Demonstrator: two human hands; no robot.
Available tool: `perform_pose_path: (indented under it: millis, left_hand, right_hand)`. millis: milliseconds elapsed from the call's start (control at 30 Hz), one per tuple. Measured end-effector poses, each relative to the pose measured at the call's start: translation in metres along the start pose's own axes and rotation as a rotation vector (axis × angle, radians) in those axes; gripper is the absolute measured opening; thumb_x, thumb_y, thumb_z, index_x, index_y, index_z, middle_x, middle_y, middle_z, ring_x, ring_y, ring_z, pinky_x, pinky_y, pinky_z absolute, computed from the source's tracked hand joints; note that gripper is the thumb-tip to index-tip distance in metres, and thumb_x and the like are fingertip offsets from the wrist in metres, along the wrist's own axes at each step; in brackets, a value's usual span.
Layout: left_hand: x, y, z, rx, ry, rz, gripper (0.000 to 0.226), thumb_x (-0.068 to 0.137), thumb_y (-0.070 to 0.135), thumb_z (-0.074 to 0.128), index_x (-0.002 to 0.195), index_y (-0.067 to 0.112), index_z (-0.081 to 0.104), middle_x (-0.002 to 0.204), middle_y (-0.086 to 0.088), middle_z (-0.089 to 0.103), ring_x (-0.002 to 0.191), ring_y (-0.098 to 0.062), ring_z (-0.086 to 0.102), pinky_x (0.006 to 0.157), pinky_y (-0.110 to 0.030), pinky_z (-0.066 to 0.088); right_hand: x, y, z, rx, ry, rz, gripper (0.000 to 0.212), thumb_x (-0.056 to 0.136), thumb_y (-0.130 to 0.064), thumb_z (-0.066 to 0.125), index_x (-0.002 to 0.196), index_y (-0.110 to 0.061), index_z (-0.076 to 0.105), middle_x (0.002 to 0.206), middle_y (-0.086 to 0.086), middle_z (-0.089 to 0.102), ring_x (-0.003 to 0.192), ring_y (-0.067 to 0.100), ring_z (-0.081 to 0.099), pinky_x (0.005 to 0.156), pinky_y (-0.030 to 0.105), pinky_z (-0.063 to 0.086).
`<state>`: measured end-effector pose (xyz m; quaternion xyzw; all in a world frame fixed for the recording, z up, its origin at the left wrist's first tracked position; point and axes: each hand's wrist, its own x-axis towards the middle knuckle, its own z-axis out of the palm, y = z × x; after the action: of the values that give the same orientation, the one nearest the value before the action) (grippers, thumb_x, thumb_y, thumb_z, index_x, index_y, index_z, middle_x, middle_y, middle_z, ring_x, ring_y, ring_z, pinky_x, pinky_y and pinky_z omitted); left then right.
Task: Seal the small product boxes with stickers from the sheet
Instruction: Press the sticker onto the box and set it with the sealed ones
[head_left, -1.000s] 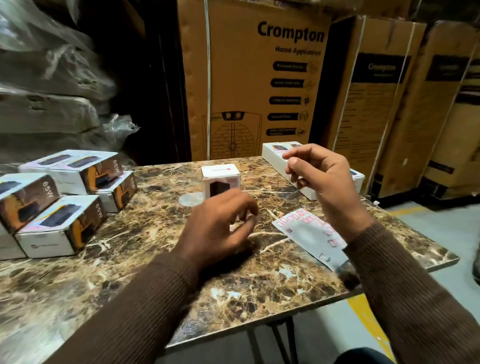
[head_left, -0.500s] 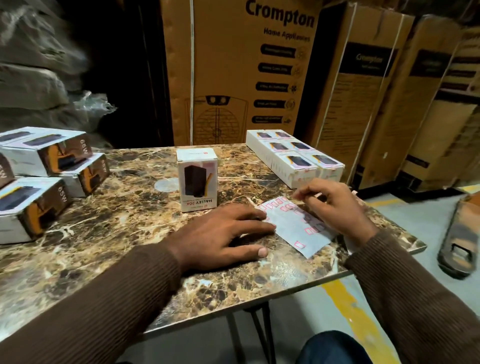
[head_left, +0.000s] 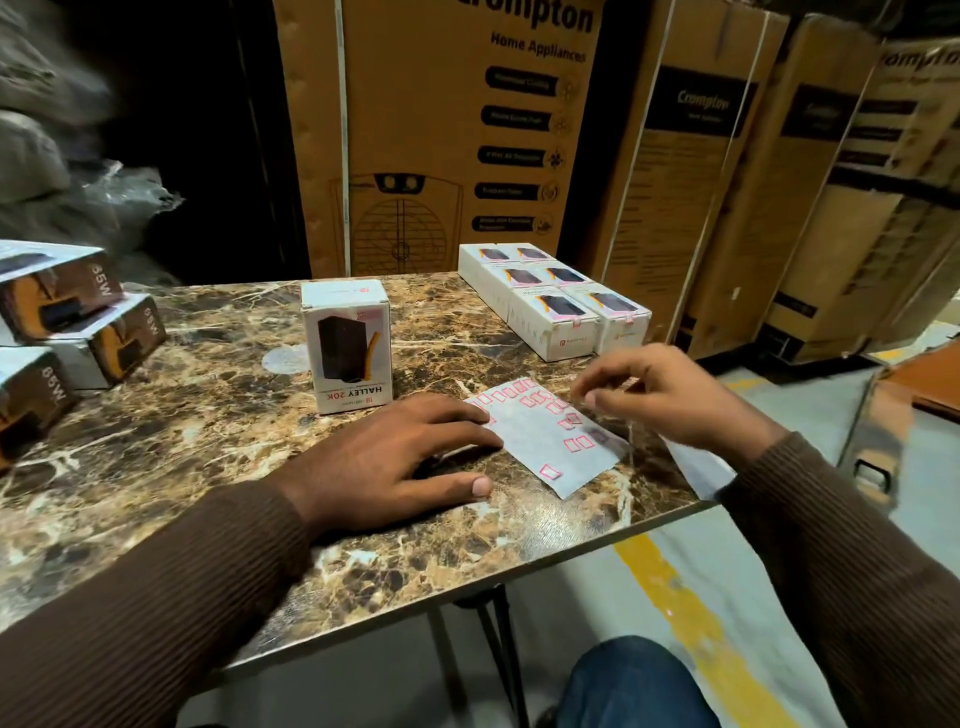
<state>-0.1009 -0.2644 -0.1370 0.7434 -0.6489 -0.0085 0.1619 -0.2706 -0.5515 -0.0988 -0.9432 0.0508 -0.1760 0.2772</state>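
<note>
A small white product box (head_left: 348, 338) printed "HALLEY 20K" stands upside down in the middle of the marble table (head_left: 182, 441). Just to its right lies the sticker sheet (head_left: 545, 441), white with several small pink-edged stickers. My left hand (head_left: 400, 457) lies flat on the table, its fingertips pressing the sheet's left edge. My right hand (head_left: 670, 400) hovers over the sheet's right side with curled fingers, thumb and forefinger close together above the stickers. Blur hides whether a sticker is between them.
Several small white boxes (head_left: 550, 306) lie in rows at the back right of the table. Larger boxes (head_left: 62, 312) are stacked at the left edge. Tall cardboard cartons (head_left: 441, 130) stand behind. An orange-brown object (head_left: 893, 415) sits on the floor to the right.
My left hand let go of the small box and dropped flat onto the sheet's edge. My right hand came down from the air to the sheet's right side. The view tilted downward.
</note>
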Motion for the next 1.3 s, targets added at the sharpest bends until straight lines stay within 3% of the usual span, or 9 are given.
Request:
perform_pose_path:
  millis: [100, 367, 600, 800, 1067, 1167, 1300]
  left_hand:
    - [0.000, 0.001, 0.000, 0.002, -0.003, 0.000, 0.066, 0.097, 0.084, 0.031, 0.152, 0.050, 0.045, 0.159, 0.025, 0.037, 0.143, 0.006, 0.033, 0.118, -0.042, 0.041]
    - [-0.001, 0.000, 0.000, -0.012, 0.001, -0.016, 0.067, 0.095, 0.087, 0.030, 0.150, 0.051, 0.045, 0.158, 0.027, 0.036, 0.142, 0.008, 0.033, 0.117, -0.041, 0.041]
    - [-0.001, 0.000, 0.000, -0.007, 0.002, -0.014, 0.067, 0.096, 0.085, 0.031, 0.151, 0.050, 0.045, 0.158, 0.026, 0.036, 0.143, 0.007, 0.032, 0.118, -0.040, 0.040]
    - [-0.001, -0.001, 0.000, 0.002, 0.000, -0.018, 0.065, 0.096, 0.084, 0.032, 0.151, 0.051, 0.045, 0.159, 0.024, 0.036, 0.143, 0.005, 0.033, 0.118, -0.042, 0.041]
    - [0.000, -0.001, 0.001, 0.035, 0.032, -0.009, 0.066, 0.097, 0.084, 0.032, 0.149, 0.047, 0.048, 0.156, 0.022, 0.041, 0.140, 0.004, 0.036, 0.115, -0.041, 0.043]
    - [0.000, -0.002, 0.001, 0.035, 0.030, -0.006, 0.067, 0.097, 0.083, 0.031, 0.150, 0.047, 0.048, 0.157, 0.021, 0.041, 0.141, 0.003, 0.037, 0.115, -0.041, 0.043]
    - [0.000, -0.002, 0.000, 0.027, 0.033, -0.001, 0.065, 0.098, 0.082, 0.033, 0.150, 0.046, 0.048, 0.158, 0.021, 0.039, 0.140, 0.003, 0.038, 0.115, -0.039, 0.043]
  right_hand:
    - [-0.008, 0.001, 0.006, -0.081, -0.117, -0.014, 0.017, 0.095, -0.015, 0.075, 0.103, -0.029, 0.081, 0.102, -0.016, 0.076, 0.100, 0.005, 0.071, 0.086, 0.032, 0.057]
    - [-0.009, -0.005, 0.012, -0.132, -0.126, -0.066, 0.015, 0.092, -0.019, 0.081, 0.104, -0.029, 0.080, 0.104, -0.016, 0.071, 0.100, 0.000, 0.066, 0.082, 0.012, 0.048]
    - [-0.005, -0.005, 0.016, -0.096, -0.171, -0.071, 0.008, 0.090, -0.029, 0.083, 0.096, -0.031, 0.078, 0.102, -0.014, 0.069, 0.099, 0.006, 0.067, 0.086, 0.029, 0.054]
    - [0.004, -0.007, 0.018, -0.142, -0.205, -0.033, 0.007, 0.101, -0.025, 0.069, 0.096, -0.030, 0.070, 0.096, -0.014, 0.071, 0.092, 0.005, 0.065, 0.077, 0.031, 0.050]
    - [0.004, -0.011, 0.011, -0.059, -0.219, 0.014, 0.013, 0.107, -0.024, 0.058, 0.096, -0.025, 0.064, 0.097, -0.010, 0.076, 0.097, 0.015, 0.071, 0.088, 0.050, 0.056]
    - [0.002, -0.013, 0.007, -0.042, -0.235, 0.017, 0.013, 0.108, -0.024, 0.058, 0.097, -0.025, 0.064, 0.100, -0.010, 0.077, 0.100, 0.013, 0.072, 0.091, 0.048, 0.057]
    - [0.001, -0.025, -0.004, -0.005, -0.248, 0.050, 0.011, 0.107, -0.021, 0.057, 0.101, -0.016, 0.064, 0.102, -0.008, 0.077, 0.100, 0.007, 0.074, 0.090, 0.033, 0.058]
